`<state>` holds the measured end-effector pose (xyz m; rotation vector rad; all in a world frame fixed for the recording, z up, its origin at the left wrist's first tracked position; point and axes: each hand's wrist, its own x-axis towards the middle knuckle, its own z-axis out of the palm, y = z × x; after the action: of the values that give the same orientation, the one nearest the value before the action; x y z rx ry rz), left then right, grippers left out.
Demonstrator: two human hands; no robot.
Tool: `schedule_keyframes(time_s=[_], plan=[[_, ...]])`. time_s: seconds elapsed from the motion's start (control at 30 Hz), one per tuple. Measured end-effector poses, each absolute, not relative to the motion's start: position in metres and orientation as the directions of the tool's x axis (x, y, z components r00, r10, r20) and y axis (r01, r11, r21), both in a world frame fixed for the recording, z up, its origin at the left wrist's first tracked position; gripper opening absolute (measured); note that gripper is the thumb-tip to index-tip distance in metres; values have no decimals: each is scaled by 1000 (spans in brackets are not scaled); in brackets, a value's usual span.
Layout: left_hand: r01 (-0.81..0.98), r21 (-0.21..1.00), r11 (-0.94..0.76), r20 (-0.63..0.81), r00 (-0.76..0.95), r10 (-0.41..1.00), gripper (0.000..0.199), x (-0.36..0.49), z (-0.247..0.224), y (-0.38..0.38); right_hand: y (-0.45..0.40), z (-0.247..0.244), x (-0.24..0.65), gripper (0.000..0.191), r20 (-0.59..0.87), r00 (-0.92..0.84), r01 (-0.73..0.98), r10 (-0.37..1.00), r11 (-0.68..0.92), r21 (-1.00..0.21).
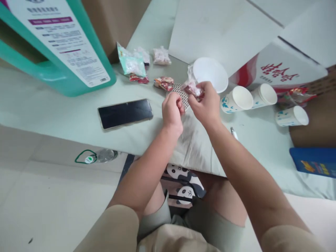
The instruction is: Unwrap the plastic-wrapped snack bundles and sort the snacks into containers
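My left hand (172, 111) is closed, its curled fingers at the edge of a small bag with a dark dotted pattern (181, 93). Part of that bag is hidden behind the fingers. Pinched in my right hand (207, 105) is a clear plastic snack packet (193, 87) with reddish contents, held over the right side of the dotted bag. Just beyond it sits a white bowl (210, 74). Left of the dotted bag lie red-and-orange wrapped snacks (164, 83). Farther back are a pale green snack packet (132, 63) and a clear packet with pinkish contents (161, 56).
A black-screened phone (125, 113) lies to the left, near a large teal jug (107, 66). Paper cups (237, 99) stand at the right beside a white-and-red carton (275, 66). A blue box (312, 161) is at the right edge. A clear bottle (105, 155) lies on the floor.
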<state>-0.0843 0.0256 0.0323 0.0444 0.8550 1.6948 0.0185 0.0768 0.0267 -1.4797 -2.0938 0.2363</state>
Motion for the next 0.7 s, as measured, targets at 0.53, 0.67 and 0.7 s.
schedule_keyframes(time_s=[0.53,0.67,0.7], plan=[[-612,720,327,-358,77,931,34,16,1,8,-21,-25,142,31,409,19,532,912,337,-777],[-630,676,381,-402,118,908,36,14,1,16,-12,-18,195,18,419,106,776,902,189,-602],[-631,665,400,-414,134,900,36,13,1,17,-11,-21,209,22,393,159,833,906,91,-546]])
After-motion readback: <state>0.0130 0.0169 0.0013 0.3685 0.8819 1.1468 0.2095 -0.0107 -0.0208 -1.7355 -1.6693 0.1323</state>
